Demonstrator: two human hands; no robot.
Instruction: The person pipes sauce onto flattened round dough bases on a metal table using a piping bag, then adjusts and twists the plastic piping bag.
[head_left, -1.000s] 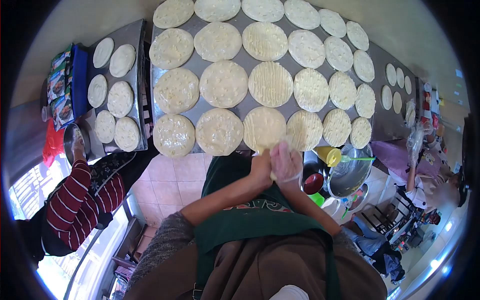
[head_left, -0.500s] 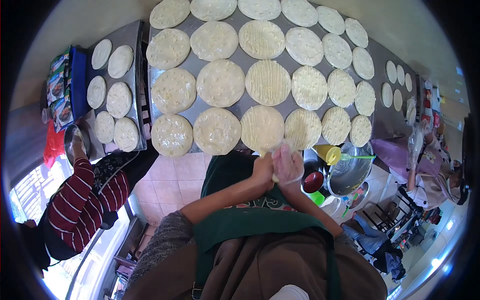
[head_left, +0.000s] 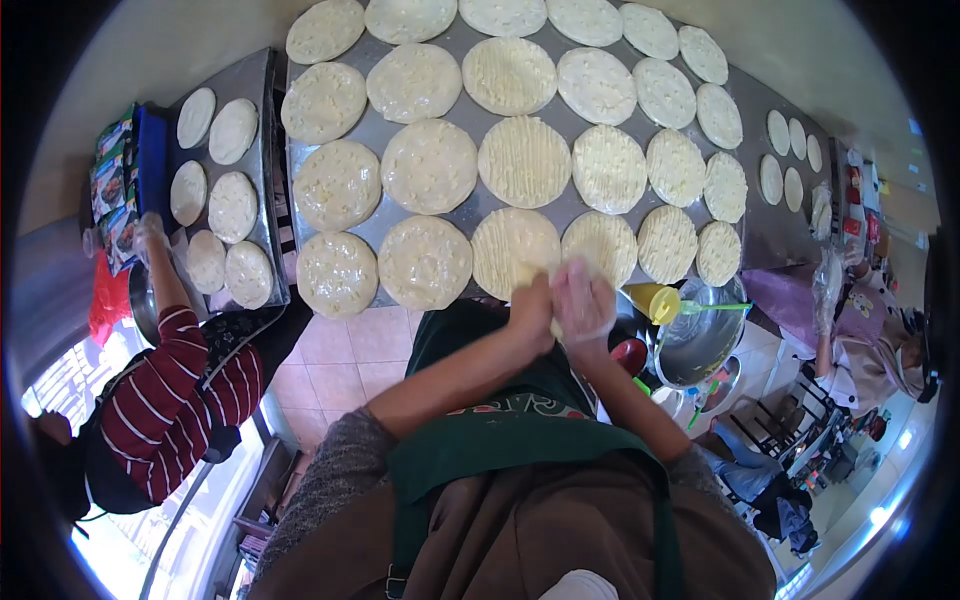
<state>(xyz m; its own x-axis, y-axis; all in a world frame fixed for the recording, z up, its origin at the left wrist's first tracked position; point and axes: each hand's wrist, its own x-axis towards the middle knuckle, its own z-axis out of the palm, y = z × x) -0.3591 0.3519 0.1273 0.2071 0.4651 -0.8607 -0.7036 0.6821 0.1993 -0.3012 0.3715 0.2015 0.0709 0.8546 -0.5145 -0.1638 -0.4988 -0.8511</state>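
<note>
Both the left hand (head_left: 531, 303) and the gloved right hand (head_left: 585, 303) grip something pale (head_left: 557, 330) by a half-striped dough round (head_left: 508, 240) on the surface (head_left: 468, 122). They seem to squeeze stripes; the plain half needs steady squeezing.

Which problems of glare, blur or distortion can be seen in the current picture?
Head view: corners are black and the table's edges look bent, as with a wide lens; head view: the window at lower left is washed out; head view: glare spots shine on the front-left dough round; head view: the left hand and right hand look slightly blurred.
</note>
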